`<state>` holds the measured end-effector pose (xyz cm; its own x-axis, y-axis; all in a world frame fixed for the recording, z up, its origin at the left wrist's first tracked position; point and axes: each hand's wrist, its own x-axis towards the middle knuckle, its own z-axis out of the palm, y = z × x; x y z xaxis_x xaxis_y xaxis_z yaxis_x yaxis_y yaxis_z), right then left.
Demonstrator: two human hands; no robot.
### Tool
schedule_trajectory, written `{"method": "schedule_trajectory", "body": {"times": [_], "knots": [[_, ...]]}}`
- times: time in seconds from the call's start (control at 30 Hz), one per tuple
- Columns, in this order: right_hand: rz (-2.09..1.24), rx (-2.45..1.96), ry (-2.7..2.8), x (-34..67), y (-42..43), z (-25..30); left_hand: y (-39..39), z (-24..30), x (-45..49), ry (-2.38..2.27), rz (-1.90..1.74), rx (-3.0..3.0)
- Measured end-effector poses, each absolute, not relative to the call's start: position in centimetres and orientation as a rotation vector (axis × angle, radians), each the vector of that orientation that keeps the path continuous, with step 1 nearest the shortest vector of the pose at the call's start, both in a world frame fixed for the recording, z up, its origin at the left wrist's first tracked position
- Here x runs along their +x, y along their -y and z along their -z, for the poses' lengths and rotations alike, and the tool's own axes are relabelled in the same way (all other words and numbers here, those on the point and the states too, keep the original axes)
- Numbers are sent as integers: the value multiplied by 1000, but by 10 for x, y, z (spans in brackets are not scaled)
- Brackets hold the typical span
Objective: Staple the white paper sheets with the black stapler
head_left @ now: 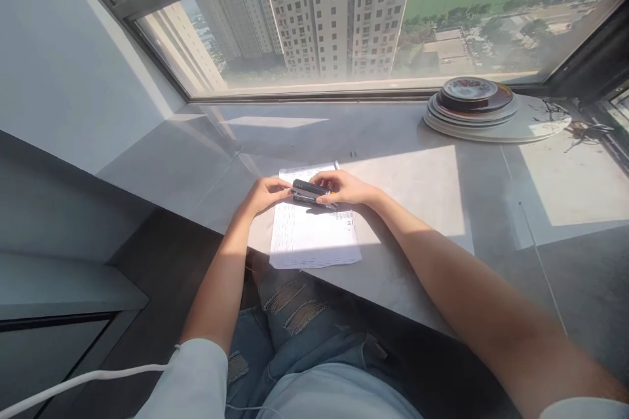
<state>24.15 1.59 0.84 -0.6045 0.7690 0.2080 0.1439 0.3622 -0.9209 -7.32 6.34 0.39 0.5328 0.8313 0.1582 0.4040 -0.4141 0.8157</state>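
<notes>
A dark stapler [309,192] is held just above a stack of printed white sheets [312,236] on the grey sill [407,209]. My left hand [265,194] pinches the stapler's left end with closed fingers. My right hand [344,187] curls over its right end from above. Both hands grip it together over the upper part of the sheets.
A stack of plates [474,101] rests on a round white board at the back right by the window [344,13]. A white cable [73,383] runs at the lower left. The sill's front edge lies above my knees in torn jeans [295,321].
</notes>
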Motion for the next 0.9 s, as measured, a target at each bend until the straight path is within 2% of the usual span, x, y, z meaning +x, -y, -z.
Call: {"method": "schedule_trajectory", "body": {"times": [0.73, 0.9], "knots": [[-1240, -757, 2000, 242, -19, -7, -66, -12, -76, -946, -721, 2149], [-1232, -744, 2005, 242, -19, -8, -62, -13, -75, -987, -736, 1919]]}}
